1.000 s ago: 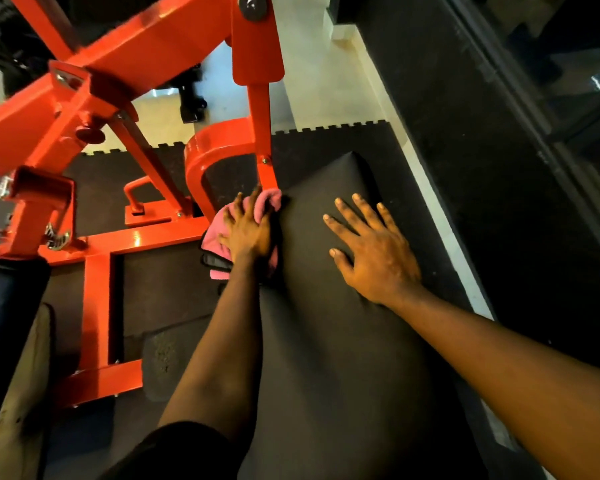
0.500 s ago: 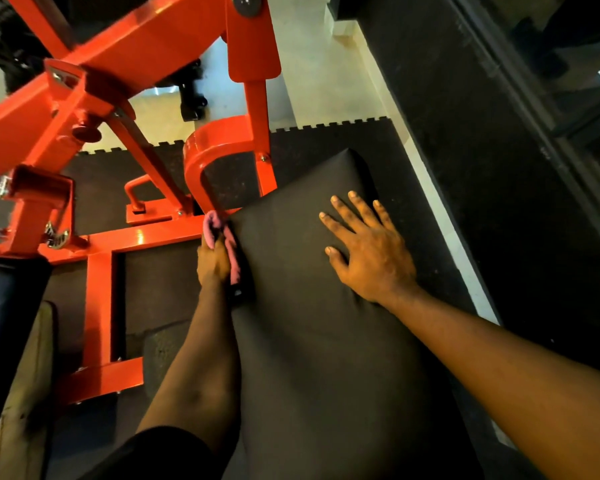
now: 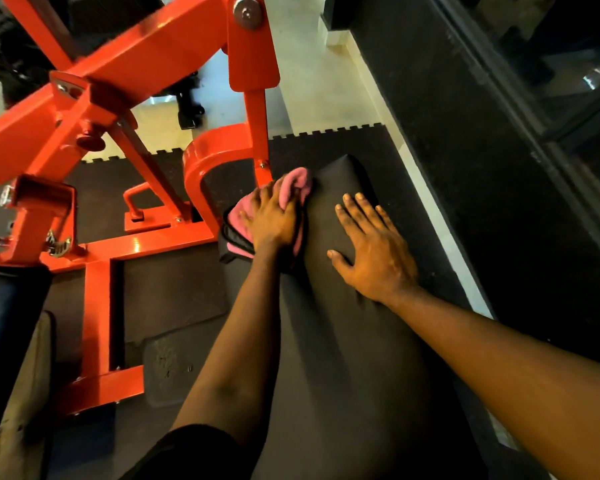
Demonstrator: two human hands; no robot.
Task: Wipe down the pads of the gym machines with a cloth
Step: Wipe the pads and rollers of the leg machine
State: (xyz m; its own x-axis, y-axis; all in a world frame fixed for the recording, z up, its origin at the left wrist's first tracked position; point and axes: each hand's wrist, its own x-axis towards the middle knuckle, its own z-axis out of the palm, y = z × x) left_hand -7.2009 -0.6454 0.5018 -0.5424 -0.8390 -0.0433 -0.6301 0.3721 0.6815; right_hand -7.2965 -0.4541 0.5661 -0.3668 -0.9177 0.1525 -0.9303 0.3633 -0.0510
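View: a head-worn camera looks down along two bare forearms at a gym machine.
Pad: a long black pad [image 3: 343,341] is seen running from the bottom of the view up to a rounded far end near the centre.
Cloth: a pink cloth [image 3: 293,183] with a dark trim is bunched at the pad's far left edge, partly on the pad and partly hanging over its side, just beside an orange upright.
Left hand: the left hand [image 3: 274,220] is laid on top of the cloth, with its fingers curled into the bunched fabric, which is gripped and pressed against the pad.
Right hand: the right hand [image 3: 374,251] is laid flat on the pad to the right of the cloth, palm down, with fingers straight and spread; nothing is held.
Machine: an orange steel frame [image 3: 118,81] fills the upper left, with a base bar lying on the floor.
Floor: a dark rubber mat [image 3: 174,289] with a toothed edge is met by a pale floor [image 3: 312,91] beyond.
Clothing: a black sleeve [image 3: 194,452] is seen at the bottom edge.
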